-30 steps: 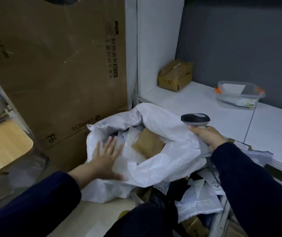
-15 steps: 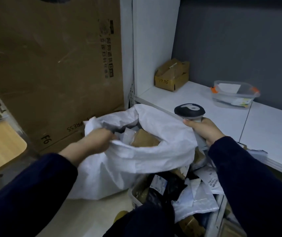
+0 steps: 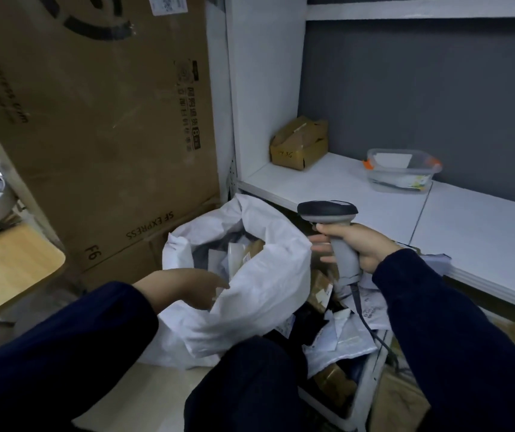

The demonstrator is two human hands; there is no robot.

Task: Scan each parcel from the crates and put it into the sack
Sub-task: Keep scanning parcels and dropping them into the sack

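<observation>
Nearest: person's dark trouser leg (image 3: 250, 385) is filling the bottom centre and blocking the direct line to the sack's base. Right of it, the crate (image 3: 367, 397) is sitting on the floor, with loose parcels (image 3: 337, 338) in white and brown wrap heaping over its rim and touching the sack.

Left hand (image 3: 193, 285) is reaching over the near rim of the sack (image 3: 259, 294), fingers curling onto the white fabric; the tips are hiding behind the fold. Sack mouth is gaping upward, with bagged parcels (image 3: 237, 254) showing inside.

Right hand (image 3: 365, 244) is wrapping around the grey handle of the scanner (image 3: 328, 212), index finger sticking forward at the trigger, head pointing left over the sack.

Behind: white shelf (image 3: 359, 194) is carrying a small cardboard box (image 3: 299, 143) and a clear tub (image 3: 402, 169). Big carton (image 3: 94, 120) is standing far left, wooden table (image 3: 9, 263) at the left edge.

Versus half a second ago: left hand is sitting on the near rim instead of the far-left one, the sack's front wall is folding up nearer, and the scanner is standing more upright with more handle showing.

Room: sack is wedging between carton, shelf front and crate. Shelf edge is running just right of the scanner hand. Pale floor is showing only near left of the sack.
</observation>
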